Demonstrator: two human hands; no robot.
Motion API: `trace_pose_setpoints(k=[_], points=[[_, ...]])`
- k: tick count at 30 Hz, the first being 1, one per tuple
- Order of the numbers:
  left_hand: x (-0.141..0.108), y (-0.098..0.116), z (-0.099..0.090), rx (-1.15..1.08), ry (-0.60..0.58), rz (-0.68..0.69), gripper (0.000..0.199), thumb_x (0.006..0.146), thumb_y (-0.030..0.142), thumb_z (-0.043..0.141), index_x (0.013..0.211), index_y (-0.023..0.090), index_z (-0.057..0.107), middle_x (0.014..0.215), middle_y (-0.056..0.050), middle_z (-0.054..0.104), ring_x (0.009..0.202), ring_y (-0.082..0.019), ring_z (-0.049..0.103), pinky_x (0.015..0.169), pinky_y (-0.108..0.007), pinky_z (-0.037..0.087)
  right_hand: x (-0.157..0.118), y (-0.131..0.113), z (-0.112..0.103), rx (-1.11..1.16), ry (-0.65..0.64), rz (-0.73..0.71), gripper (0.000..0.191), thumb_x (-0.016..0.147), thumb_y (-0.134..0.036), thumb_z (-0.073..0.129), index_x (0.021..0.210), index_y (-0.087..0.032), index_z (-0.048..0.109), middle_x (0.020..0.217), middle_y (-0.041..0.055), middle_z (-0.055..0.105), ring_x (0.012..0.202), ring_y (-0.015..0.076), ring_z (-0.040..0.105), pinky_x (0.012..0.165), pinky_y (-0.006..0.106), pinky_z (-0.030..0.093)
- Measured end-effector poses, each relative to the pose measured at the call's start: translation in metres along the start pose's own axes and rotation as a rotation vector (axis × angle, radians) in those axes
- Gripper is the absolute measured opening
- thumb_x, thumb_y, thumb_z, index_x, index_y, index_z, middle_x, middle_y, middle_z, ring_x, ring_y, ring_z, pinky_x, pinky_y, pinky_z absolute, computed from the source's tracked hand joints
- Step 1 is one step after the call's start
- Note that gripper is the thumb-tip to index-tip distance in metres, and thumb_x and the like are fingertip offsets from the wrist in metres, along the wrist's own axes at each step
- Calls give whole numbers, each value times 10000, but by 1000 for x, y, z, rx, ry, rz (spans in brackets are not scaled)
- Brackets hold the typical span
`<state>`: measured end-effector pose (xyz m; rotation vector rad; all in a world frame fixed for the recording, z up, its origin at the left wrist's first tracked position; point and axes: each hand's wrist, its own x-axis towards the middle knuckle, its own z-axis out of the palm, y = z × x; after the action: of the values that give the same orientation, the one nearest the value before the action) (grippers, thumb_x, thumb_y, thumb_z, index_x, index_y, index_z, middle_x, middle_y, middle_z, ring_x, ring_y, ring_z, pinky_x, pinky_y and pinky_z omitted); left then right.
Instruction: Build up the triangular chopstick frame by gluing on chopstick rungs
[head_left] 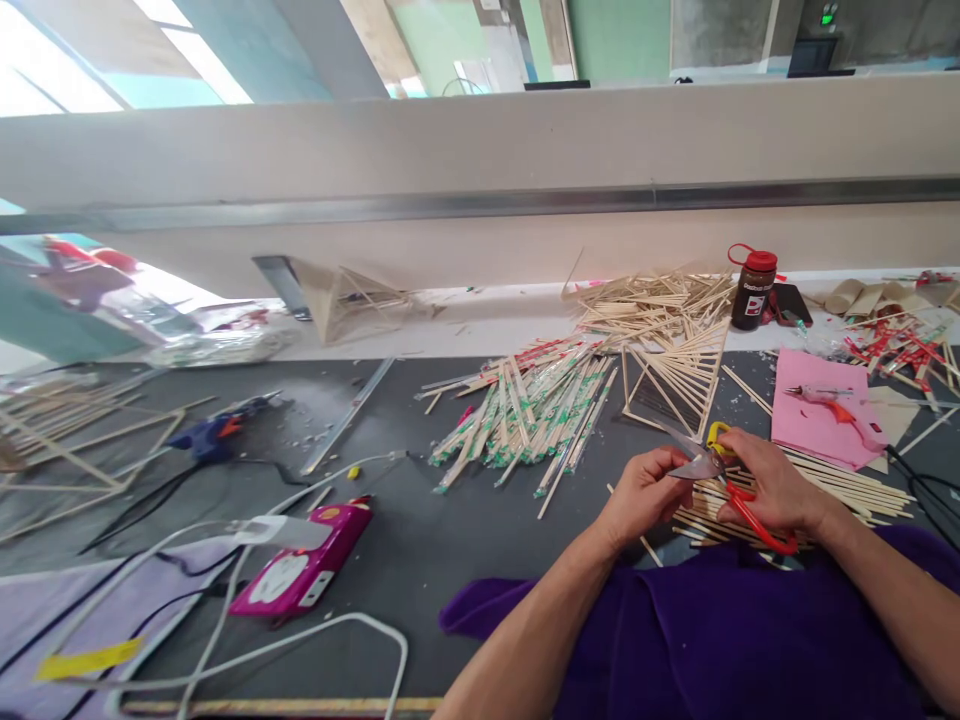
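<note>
My right hand (776,485) grips small red-handled snips (731,480) with metal blades pointing left. My left hand (645,490) is curled beside the blade tips, its fingers pinched at them; what it pinches is hidden. Both hands hover over a loose bundle of bare wooden sticks (847,490) on the dark table (450,530). A purple cloth (712,630) lies over my lap at the table's near edge.
A heap of wrapped chopsticks (525,410) and a stick-built triangular frame (679,380) lie ahead. A brown jar with a red lid (752,288), pink paper (817,405), blue glue gun (217,432), pink power strip (304,570) and white cables (247,650) surround them.
</note>
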<state>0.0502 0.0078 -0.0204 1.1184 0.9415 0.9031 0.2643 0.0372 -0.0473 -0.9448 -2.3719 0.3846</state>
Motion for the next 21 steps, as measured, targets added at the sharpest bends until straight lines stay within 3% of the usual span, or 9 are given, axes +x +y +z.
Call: trace_pose_setpoints(k=[11, 21], points=[[1, -3, -6, 113, -29, 21, 448, 709, 584, 655, 689, 150, 544, 501, 37, 530, 361, -38, 353, 390, -196, 230, 1, 3, 2, 26, -2, 43, 667, 609, -500, 773, 1124, -175, 500, 1020, 112, 637, 867, 260, 613, 747, 397, 494], [3, -4, -16, 39, -125, -66, 531, 689, 647, 655, 781, 127, 606, 564, 9, 588, 363, -35, 374, 371, -180, 236, 4, 3, -7, 136, -37, 106, 573, 663, -437, 752, 1100, -191, 474, 978, 72, 612, 816, 210, 593, 695, 340, 486]])
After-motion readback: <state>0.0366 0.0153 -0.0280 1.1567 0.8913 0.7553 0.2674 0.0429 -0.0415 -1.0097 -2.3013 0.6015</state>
